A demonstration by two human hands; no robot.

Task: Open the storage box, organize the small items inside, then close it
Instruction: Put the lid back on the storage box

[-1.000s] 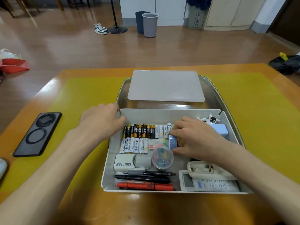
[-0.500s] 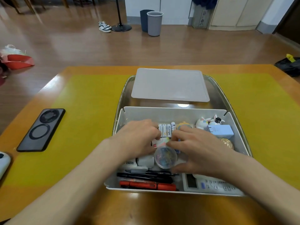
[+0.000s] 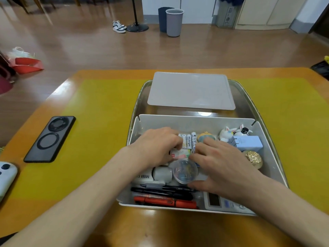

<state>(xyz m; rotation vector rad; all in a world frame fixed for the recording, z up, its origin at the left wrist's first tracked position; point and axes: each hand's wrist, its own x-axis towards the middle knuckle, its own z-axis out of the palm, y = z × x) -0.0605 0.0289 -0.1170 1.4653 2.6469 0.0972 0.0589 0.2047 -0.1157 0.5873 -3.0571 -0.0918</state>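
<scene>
The white storage box [image 3: 195, 120] stands open on a metal tray, with its lid [image 3: 191, 91] lying flat behind it. Both hands are inside the box. My left hand [image 3: 156, 147] lies curled over the rows of batteries [image 3: 188, 141], fingertips at a small colourful packet [image 3: 181, 153]; what it holds is hidden. My right hand [image 3: 219, 164] has thumb and fingers around a clear round container of coloured pins [image 3: 184, 171]. A white mini fan [image 3: 154, 174], black pens [image 3: 160, 190] and an orange marker [image 3: 163, 202] lie along the near side.
A calculator [image 3: 219, 202], blue charger [image 3: 247, 143], gold round object [image 3: 252, 157] and bunny figurines [image 3: 227, 133] fill the box's right part. The metal tray [image 3: 249, 104] sits on a yellow mat. A black phone [image 3: 50, 139] and a white controller [image 3: 5, 175] lie to the left.
My left hand moved from the box's outer left rim into the box, over the batteries. My right hand shifted down to the round pin container. The view drew closer.
</scene>
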